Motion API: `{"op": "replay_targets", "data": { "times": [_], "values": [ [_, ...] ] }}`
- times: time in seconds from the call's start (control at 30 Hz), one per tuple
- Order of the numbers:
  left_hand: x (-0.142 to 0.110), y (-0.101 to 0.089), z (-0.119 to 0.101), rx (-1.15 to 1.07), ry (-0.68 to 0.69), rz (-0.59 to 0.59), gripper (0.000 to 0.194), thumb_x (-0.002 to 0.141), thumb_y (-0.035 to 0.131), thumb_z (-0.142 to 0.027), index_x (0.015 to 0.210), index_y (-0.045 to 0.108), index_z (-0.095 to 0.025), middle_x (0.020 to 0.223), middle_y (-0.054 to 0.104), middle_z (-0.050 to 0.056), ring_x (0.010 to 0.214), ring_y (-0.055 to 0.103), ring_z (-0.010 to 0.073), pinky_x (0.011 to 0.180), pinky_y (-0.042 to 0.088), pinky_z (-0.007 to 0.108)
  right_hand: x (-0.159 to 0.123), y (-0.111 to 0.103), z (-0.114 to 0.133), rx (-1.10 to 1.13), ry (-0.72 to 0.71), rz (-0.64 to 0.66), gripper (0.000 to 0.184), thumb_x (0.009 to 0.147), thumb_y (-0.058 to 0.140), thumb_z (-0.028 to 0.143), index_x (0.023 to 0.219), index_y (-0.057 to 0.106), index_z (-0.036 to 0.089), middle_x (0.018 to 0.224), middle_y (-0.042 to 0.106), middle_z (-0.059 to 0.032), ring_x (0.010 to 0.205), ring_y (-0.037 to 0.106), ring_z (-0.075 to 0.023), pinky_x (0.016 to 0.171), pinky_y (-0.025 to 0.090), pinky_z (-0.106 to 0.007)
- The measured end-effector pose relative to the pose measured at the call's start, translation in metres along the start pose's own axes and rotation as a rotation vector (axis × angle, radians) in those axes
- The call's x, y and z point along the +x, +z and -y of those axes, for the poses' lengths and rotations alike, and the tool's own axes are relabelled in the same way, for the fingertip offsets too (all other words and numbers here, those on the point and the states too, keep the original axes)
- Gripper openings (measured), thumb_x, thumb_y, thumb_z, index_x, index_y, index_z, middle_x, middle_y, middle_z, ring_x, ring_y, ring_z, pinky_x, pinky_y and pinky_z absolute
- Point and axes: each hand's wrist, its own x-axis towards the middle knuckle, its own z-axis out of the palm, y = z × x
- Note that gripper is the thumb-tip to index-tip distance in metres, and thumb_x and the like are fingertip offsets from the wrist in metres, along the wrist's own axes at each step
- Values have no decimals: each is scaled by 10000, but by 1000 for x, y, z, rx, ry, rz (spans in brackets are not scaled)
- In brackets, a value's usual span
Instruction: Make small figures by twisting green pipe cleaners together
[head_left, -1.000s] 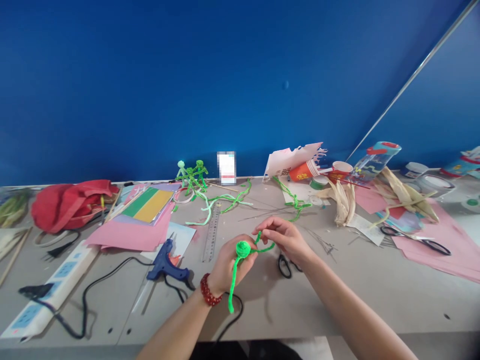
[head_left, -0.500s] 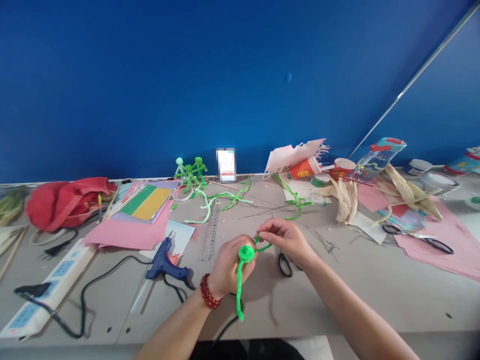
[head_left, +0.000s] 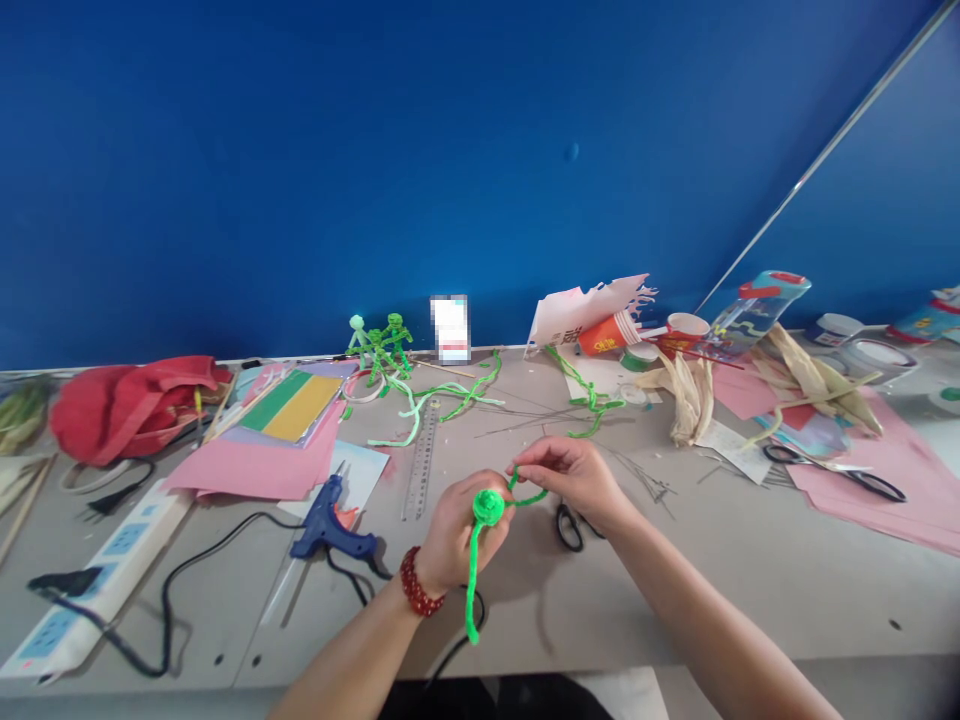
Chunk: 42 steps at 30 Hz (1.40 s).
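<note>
My left hand (head_left: 461,530), with a red beaded bracelet at its wrist, is closed around a bright green pipe cleaner figure (head_left: 489,507). The figure has a coiled round head, and one straight strand hangs down below it. My right hand (head_left: 566,480) pinches a thin green strand that comes from the figure and loops between the two hands. Part of the figure is hidden inside my left fingers. Just under my right hand lie black-handled scissors (head_left: 569,528), partly covered by it.
A blue glue gun (head_left: 334,525) with its cord and a white power strip (head_left: 112,570) are on the left. Green pipe cleaner figures (head_left: 386,345), loose strands and a ruler (head_left: 421,462) lie farther back. Paper cups (head_left: 607,333), dried husks (head_left: 686,400) and other scissors (head_left: 836,472) are on the right.
The figure has shifted slightly left in my left hand, its hanging strand swinging a little left. My right fingers keep their pinch on the thin strand.
</note>
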Motion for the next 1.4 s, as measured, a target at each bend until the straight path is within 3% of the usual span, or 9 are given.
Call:
{"op": "replay_targets", "data": {
  "times": [0.63, 0.8, 0.9, 0.97, 1.13, 1.27, 1.4],
  "values": [
    [0, 4, 7, -6, 127, -27, 95, 881, 553, -129, 864, 623, -190, 774, 600, 43, 705, 573, 164, 658, 478, 290, -1, 4, 1, 131, 20, -21, 197, 699, 854, 306, 720, 708, 175, 723, 732, -22, 685, 679, -141, 641, 526, -241],
    [1, 4, 2, -78, 35, -49, 104, 886, 559, -174, 810, 630, -181, 762, 602, 42, 690, 575, 165, 648, 471, 297, 0, 3, -1, 131, 21, -43, 192, 693, 861, 306, 742, 729, 175, 745, 734, -32, 705, 676, -150, 662, 522, -251],
    [1, 2, -1, -200, -91, -56, 113, 887, 566, -214, 801, 627, -175, 735, 580, 21, 631, 545, 144, 609, 451, 285, 0, 1, -1, 290, 95, 103, 335, 740, 833, 332, 1023, 724, 189, 873, 755, -55, 769, 686, -155, 708, 530, -265],
    [0, 0, -1, -313, -132, -47, 117, 884, 578, -247, 806, 624, -174, 700, 561, 7, 614, 540, 143, 603, 440, 287, 1, 1, -1, 419, 153, 197, 383, 779, 803, 359, 1105, 696, 188, 956, 755, -74, 784, 682, -146, 735, 530, -270],
    [-1, -2, 1, -521, -232, -35, 147, 896, 558, -260, 803, 623, -166, 714, 575, 20, 676, 571, 165, 706, 449, 326, 1, 7, -6, 543, 232, 207, 201, 733, 844, 295, 847, 730, 175, 881, 738, -33, 728, 663, -110, 692, 513, -218],
    [0, -1, 1, -584, -278, 16, 143, 884, 555, -248, 787, 621, -166, 714, 582, 26, 686, 560, 172, 720, 435, 330, 0, 16, -8, 517, 176, 190, 198, 724, 847, 301, 790, 705, 180, 758, 689, 5, 621, 625, -99, 599, 497, -216],
    [2, -1, 6, -609, -294, -15, 104, 869, 555, -223, 844, 642, -172, 878, 627, 63, 884, 583, 220, 868, 427, 366, -1, 15, -5, 420, 88, 137, 198, 791, 789, 345, 816, 677, 183, 772, 689, -16, 641, 610, -114, 571, 493, -224]
  ]
}}
